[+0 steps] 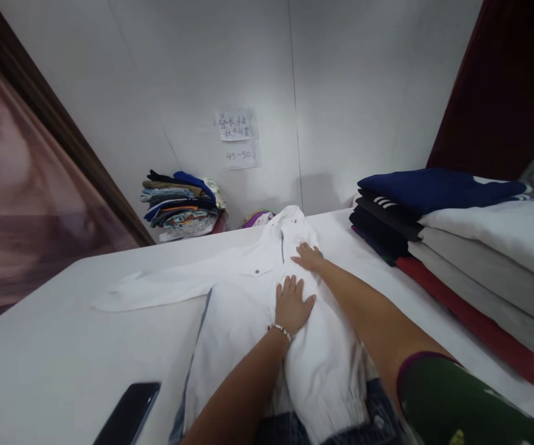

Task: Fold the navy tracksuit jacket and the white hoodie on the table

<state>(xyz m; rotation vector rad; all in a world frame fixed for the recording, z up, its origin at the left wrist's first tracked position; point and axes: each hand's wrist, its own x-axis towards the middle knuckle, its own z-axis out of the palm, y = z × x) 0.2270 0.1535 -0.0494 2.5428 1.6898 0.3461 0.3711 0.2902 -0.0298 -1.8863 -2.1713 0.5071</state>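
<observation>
A white jacket [234,327] with denim-blue parts along its side and hem lies on the white table, its collar [289,215] at the far end. One sleeve [156,289] stretches out to the left; the other [329,371] is folded down over the front, cuff near the hem. My left hand [293,306], a bracelet at its wrist, rests flat on the middle of the jacket with fingers spread. Farther up and to the right, my right hand [308,256] presses on the chest below the collar, fingers apart.
A tall stack of folded clothes [480,241] stands on the right of the table [86,346]. Another clothes pile [183,204] is beyond the far edge. A black phone [128,414] lies at the front left. Paper notes [239,139] hang on the wall.
</observation>
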